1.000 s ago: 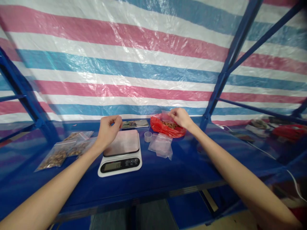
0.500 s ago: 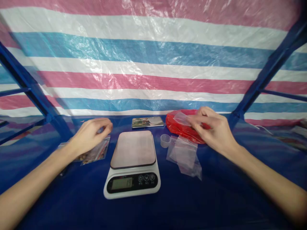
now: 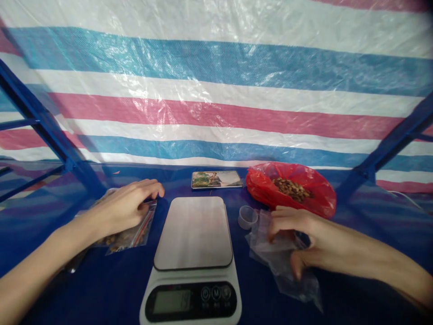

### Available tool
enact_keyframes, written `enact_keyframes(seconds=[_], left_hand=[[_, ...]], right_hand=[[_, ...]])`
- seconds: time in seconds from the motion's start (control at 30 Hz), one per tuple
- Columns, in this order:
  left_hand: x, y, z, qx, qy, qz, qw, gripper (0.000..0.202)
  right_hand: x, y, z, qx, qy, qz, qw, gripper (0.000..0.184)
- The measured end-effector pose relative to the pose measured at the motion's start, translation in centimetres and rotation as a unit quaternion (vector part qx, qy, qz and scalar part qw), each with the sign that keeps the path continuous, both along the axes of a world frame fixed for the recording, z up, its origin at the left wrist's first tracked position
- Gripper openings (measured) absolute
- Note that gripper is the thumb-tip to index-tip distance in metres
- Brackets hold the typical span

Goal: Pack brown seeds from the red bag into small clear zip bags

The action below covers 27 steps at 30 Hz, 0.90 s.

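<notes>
My left hand (image 3: 126,205) rests over several clear zip bags (image 3: 130,237) of small brown pieces, left of the scale. Its fingers are loosely curled, apart from the thumb, with nothing seen in them. My right hand (image 3: 304,234) reaches over a small pile of flat clear zip bags (image 3: 279,257). Thumb and fingers are spread, the fingertips at the plastic. Between the hands stands a white digital kitchen scale (image 3: 194,234) with a bare platform. A small clear plastic cup (image 3: 247,217) sits at the upper left of the flat bags.
Beyond my right hand lies an open red plastic bag (image 3: 260,185) holding small brown pieces (image 3: 292,189). A phone (image 3: 216,179) showing a picture lies behind the scale. Blue metal bars (image 3: 50,131) frame both sides. Striped plastic sheeting (image 3: 216,108) hangs at the back.
My right hand has moved from above the red bag down to the flat bags. The clear plastic it held up is no longer raised. The view has shifted, and my left hand's fingers have loosened.
</notes>
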<state>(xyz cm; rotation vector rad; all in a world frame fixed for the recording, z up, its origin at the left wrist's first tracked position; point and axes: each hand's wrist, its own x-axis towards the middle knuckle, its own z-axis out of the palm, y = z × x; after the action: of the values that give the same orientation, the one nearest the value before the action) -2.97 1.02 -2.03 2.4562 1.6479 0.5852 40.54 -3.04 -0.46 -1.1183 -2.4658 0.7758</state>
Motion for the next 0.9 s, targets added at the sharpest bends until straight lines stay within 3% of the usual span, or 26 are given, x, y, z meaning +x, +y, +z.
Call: enact_keyframes(seconds=[0.1, 0.2, 0.33, 0.43, 0.53, 0.6, 0.7, 0.9], left_hand=[[0.8, -0.3, 0.0, -0.048, 0.022, -0.031, 0.998, 0.037], [1.2, -0.3, -0.1, -0.050, 0.006, -0.027, 0.998, 0.032], [1.5, -0.1, 0.3, -0.014, -0.011, 0.000, 1.000, 0.020], [1.4, 0.1, 1.3, 0.025, -0.098, 0.058, 0.993, 0.011], [0.9, 0.4, 2.5, -0.032, -0.241, 0.093, 0.965, 0.021], [0.8, 0.8, 3.3, -0.093, -0.341, 0.104, 0.930, 0.025], [1.5, 1.4, 4.3, -0.123, -0.416, 0.089, 0.896, 0.026], [5.9, 3.3, 8.0, -0.170, -0.417, 0.001, 0.893, 0.019]], right_hand=[[-0.2, 0.3, -0.1, -0.105, -0.003, 0.038, 0.994, 0.032], [0.0, 0.4, -0.3, -0.115, 0.037, 0.046, 0.992, 0.046], [0.8, 0.4, -0.6, -0.038, 0.078, 0.023, 0.996, 0.067], [1.1, 0.7, -0.8, 0.072, 0.111, -0.039, 0.990, 0.064], [1.3, 1.0, -1.1, 0.122, 0.130, -0.089, 0.980, 0.059], [1.3, 1.2, -1.4, 0.126, 0.127, -0.108, 0.978, 0.058], [1.3, 1.6, -1.7, 0.117, 0.121, -0.116, 0.979, 0.058], [1.5, 2.3, -2.0, 0.134, 0.128, -0.140, 0.973, 0.059]])
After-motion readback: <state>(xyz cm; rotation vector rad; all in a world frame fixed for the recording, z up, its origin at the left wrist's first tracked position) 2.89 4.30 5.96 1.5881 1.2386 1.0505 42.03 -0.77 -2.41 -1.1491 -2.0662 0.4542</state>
